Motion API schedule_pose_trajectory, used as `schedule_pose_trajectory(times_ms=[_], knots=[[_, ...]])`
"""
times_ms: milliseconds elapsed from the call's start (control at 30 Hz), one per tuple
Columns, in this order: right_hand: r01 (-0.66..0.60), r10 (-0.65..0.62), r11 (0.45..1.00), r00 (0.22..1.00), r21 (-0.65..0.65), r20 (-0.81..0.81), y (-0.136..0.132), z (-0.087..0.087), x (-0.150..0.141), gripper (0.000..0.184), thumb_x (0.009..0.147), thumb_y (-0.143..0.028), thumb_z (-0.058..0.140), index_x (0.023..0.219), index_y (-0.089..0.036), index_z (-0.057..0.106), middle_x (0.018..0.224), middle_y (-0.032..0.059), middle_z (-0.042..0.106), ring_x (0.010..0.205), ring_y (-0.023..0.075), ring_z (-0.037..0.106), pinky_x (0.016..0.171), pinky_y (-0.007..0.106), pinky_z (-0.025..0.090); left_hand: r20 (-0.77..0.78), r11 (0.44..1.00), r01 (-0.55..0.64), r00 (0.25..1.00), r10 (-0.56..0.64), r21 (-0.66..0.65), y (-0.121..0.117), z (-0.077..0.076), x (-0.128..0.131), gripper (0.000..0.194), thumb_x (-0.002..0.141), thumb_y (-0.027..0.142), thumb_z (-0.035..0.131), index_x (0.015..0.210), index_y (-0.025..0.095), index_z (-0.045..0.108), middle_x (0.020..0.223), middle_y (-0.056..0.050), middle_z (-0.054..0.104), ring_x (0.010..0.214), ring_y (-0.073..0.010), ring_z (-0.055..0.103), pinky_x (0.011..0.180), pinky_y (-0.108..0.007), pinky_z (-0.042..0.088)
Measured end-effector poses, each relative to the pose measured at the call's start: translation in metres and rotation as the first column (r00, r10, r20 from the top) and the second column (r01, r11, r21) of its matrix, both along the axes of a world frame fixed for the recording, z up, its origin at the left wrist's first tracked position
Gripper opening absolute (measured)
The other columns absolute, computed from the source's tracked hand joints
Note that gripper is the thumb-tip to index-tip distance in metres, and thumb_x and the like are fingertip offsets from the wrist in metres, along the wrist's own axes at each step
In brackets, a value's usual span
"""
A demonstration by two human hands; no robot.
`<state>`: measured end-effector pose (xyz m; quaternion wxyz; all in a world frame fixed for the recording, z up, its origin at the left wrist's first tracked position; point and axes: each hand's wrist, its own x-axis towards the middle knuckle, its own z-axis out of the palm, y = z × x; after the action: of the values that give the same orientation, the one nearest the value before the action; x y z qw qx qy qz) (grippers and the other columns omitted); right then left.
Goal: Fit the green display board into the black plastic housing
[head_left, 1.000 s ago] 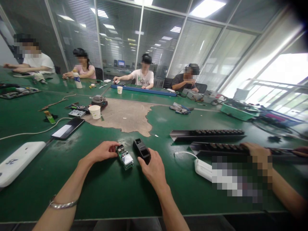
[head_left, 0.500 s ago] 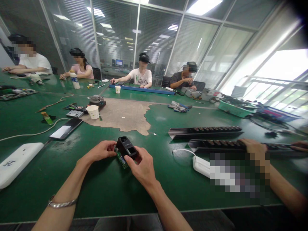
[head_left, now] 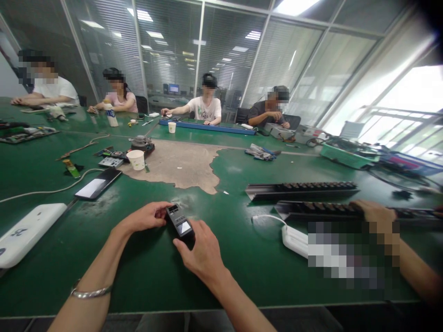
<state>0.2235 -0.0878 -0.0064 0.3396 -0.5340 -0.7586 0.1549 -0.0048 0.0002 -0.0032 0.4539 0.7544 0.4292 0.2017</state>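
Note:
A small black oblong plastic device (head_left: 179,224) is between my two hands above the green table. Its upper face shows a bright glassy window at the near end and small cut-outs at the far end. My left hand (head_left: 151,216) pinches the far left end, its fingertips partly hidden. Thumb and fingers of my right hand (head_left: 201,242) close around the near right end. No circuit board shows from this angle.
A phone (head_left: 98,183) and a white power bank (head_left: 29,235) lie left. A paper cup (head_left: 136,160) stands beside dismantled electronics. Black metal rails (head_left: 302,190) lie right, where a neighbour's hand (head_left: 377,214) grips one. Several people sit across the table (head_left: 145,272).
The device has turned between my hands, so its top face shows more squarely and the green circuit board under it is out of sight. The view has shifted slightly.

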Motion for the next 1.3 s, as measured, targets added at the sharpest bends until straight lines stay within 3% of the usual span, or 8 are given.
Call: schedule_pose_trajectory(times_ms=[200,333,500,633,900,1100,1200,1300], knots=[[0.007,-0.007,1.000,1.000,0.004,-0.013,-0.001,0.000,-0.001,0.044,0.077,-0.039,0.071,0.115,-0.020,0.056,0.100,0.0069,0.059,0.094,0.0247,0.056,0.084,0.038,0.049,0.013,1.000,0.005,1.000,-0.005,-0.022,-0.001,0.001,0.001,0.058,0.073,0.020,0.063,0.130,0.016,0.051,0.081,0.001,0.056,0.070,-0.0145,0.050,0.062,-0.024,0.039],[-0.012,0.013,1.000,0.997,0.023,-0.073,-0.001,0.003,-0.002,0.030,0.080,-0.030,0.065,0.108,-0.020,0.060,0.094,0.0060,0.060,0.089,0.0225,0.057,0.079,0.034,0.050,0.024,1.000,-0.003,1.000,0.004,-0.031,0.000,-0.002,0.001,0.059,0.073,0.023,0.066,0.130,0.016,0.051,0.079,0.001,0.055,0.069,-0.0139,0.049,0.060,-0.023,0.038],[-0.006,0.025,0.997,0.973,0.083,-0.228,0.002,0.012,0.003,0.031,0.080,-0.028,0.063,0.111,-0.020,0.059,0.089,0.0040,0.060,0.072,0.0173,0.056,0.067,0.029,0.050,0.013,1.000,-0.013,1.000,0.013,-0.023,0.001,-0.003,0.000,0.039,0.075,0.027,0.067,0.111,0.015,0.060,0.075,0.002,0.052,0.066,-0.0126,0.048,0.058,-0.022,0.037],[0.096,-0.062,0.991,0.948,0.095,-0.314,0.013,0.014,0.016,0.033,0.084,-0.029,0.059,0.116,-0.019,0.058,0.094,0.0057,0.062,0.072,0.0165,0.058,0.065,0.028,0.050,-0.030,1.000,-0.008,1.000,0.008,0.001,0.002,-0.002,-0.001,0.053,0.075,0.026,0.067,0.126,0.018,0.055,0.078,0.002,0.055,0.068,-0.0137,0.051,0.061,-0.024,0.040],[0.187,-0.181,0.982,0.969,0.021,-0.166,0.026,-0.004,0.035,0.033,0.082,-0.026,0.059,0.113,-0.018,0.058,0.101,0.0082,0.065,0.093,0.0239,0.061,0.084,0.037,0.050,-0.067,0.999,0.002,0.998,0.000,0.037,0.002,-0.003,-0.001,0.051,0.077,0.026,0.066,0.126,0.017,0.056,0.081,0.000,0.060,0.073,-0.0162,0.055,0.067,-0.027,0.043],[0.245,-0.244,0.969,0.969,0.018,-0.037,0.024,-0.009,0.036,0.040,0.078,-0.028,0.064,0.115,-0.013,0.059,0.104,0.0138,0.062,0.100,0.0282,0.059,0.088,0.042,0.048,-0.051,1.000,0.003,0.999,-0.002,0.018,0.002,-0.004,-0.001,0.048,0.077,0.028,0.067,0.123,0.017,0.058,0.081,0.000,0.061,0.073,-0.0158,0.054,0.067,-0.026,0.043],[0.225,-0.221,0.974,0.972,0.038,-0.084,0.023,-0.005,0.036,0.031,0.080,-0.028,0.063,0.108,-0.015,0.062,0.097,0.0108,0.063,0.093,0.0256,0.060,0.083,0.039,0.049,-0.035,1.000,0.007,0.999,-0.007,0.019,0.002,-0.005,-0.001,0.049,0.076,0.027,0.066,0.123,0.016,0.058,0.080,0.000,0.060,0.072,-0.0156,0.054,0.067,-0.026,0.043],[0.180,-0.166,0.983,0.955,0.035,-0.247,0.019,0.006,0.032,0.026,0.083,-0.032,0.063,0.105,-0.018,0.063,0.091,0.0064,0.064,0.077,0.0194,0.060,0.070,0.031,0.050,-0.016,1.000,0.010,1.000,-0.010,0.007,0.001,-0.004,-0.001,0.048,0.077,0.026,0.063,0.123,0.016,0.057,0.079,0.001,0.059,0.071,-0.0151,0.054,0.065,-0.026,0.042]])
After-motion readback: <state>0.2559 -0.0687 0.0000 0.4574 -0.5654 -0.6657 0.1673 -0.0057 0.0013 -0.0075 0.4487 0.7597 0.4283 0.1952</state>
